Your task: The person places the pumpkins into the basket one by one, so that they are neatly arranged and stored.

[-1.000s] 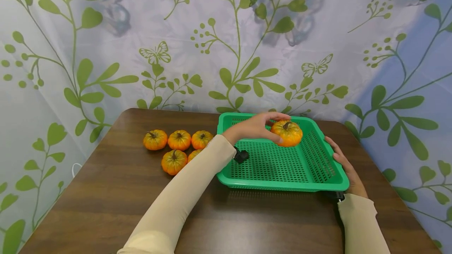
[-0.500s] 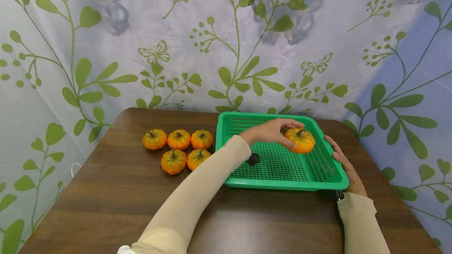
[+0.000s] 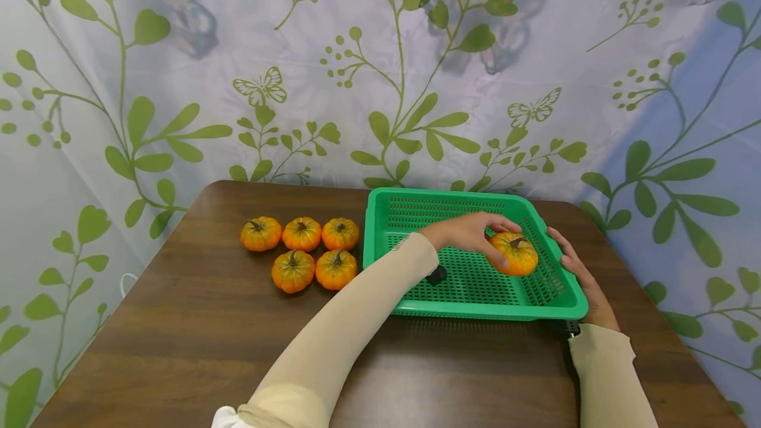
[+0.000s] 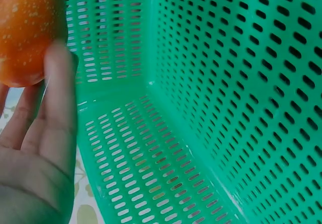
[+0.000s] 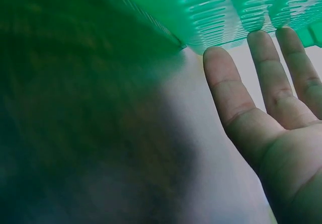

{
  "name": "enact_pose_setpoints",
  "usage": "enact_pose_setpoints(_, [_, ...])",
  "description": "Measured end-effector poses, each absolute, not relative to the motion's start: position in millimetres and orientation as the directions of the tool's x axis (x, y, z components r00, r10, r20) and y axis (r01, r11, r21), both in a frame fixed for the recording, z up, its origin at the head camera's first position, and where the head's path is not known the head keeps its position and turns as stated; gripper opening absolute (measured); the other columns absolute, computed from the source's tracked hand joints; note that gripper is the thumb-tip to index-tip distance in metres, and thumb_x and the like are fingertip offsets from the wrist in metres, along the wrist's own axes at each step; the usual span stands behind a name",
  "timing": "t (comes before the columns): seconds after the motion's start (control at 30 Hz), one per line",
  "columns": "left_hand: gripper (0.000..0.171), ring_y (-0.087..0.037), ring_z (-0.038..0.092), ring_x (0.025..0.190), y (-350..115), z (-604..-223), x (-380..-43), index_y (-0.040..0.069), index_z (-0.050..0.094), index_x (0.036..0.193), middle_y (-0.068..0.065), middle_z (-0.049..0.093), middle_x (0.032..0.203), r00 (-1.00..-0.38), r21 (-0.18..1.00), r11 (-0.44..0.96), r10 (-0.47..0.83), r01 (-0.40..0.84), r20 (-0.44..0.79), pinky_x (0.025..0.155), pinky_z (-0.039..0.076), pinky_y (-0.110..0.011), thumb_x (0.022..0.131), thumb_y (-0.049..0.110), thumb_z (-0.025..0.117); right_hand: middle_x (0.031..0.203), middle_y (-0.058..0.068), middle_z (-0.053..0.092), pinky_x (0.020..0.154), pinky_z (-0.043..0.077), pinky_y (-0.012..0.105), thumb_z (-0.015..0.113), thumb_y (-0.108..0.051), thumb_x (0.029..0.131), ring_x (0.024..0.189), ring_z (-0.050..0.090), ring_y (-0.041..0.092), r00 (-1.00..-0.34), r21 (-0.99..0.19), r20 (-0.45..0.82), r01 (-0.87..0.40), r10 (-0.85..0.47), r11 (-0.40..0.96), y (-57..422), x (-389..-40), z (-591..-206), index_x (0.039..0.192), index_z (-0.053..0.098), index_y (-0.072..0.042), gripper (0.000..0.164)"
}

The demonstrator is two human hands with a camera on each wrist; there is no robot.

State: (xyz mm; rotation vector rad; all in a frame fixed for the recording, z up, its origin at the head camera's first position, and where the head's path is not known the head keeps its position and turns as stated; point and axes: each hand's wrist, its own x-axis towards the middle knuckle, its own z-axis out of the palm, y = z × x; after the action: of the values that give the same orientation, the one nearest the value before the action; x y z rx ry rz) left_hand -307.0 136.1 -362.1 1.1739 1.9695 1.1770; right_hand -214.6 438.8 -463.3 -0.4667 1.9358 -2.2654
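My left hand [image 3: 472, 233] grips a small orange pumpkin [image 3: 518, 256] between thumb and fingers, inside the outline of the green plastic basket [image 3: 475, 311], near its right side. In the left wrist view the pumpkin's speckled orange skin [image 4: 27, 38] shows at the upper left, with fingers beneath it and the slotted basket walls beyond. My right hand [image 3: 588, 286] rests along the basket's right outer wall. Its fingers [image 5: 219, 73] are extended, their tips right at the green wall in the right wrist view.
Several more small pumpkins [image 3: 293, 271] sit in two rows on the brown wooden table [image 3: 178, 322], left of the basket. Behind the table hangs a cloth [image 3: 333, 117] printed with leaves and butterflies. A small black object [image 3: 437, 275] shows under the left wrist.
The left hand has moved right and slightly toward the near side with the pumpkin, across the basket. The right hand stays in place at the basket's right side.
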Motion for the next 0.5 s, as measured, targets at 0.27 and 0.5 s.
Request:
enact_pose_setpoints(0.27, [0.074, -0.005, 0.058, 0.108, 148.5, -365.4, -301.7, 0.009, 0.052, 0.161, 0.0, 0.056, 0.151, -0.45, 0.872, 0.332, 0.88, 0.359, -0.15, 0.089, 0.061, -0.027, 0.094, 0.016, 0.083, 0.154, -0.017, 0.051, 0.101, 0.056, 0.028, 0.032, -0.036, 0.115, 0.128, 0.059, 0.006, -0.941, -0.981, 0.146, -0.096, -0.305, -0.171, 440.2, -214.0, -463.0, 0.165, 0.035, -0.041, 0.05])
enact_pose_setpoints(0.5, [0.075, -0.005, 0.06, 0.105, 155.6, -371.4, -297.3, 0.01, 0.051, 0.161, -0.003, 0.055, 0.157, -0.439, 0.84, 0.389, 0.874, 0.379, -0.207, 0.086, 0.061, -0.024, 0.094, 0.019, 0.083, 0.155, -0.016, 0.051, 0.102, 0.055, 0.027, 0.03, -0.035, 0.116, 0.129, 0.059, 0.006, -0.937, -0.98, 0.157, -0.107, -0.312, -0.169, 439.6, -214.2, -463.1, 0.167, 0.032, -0.04, 0.051])
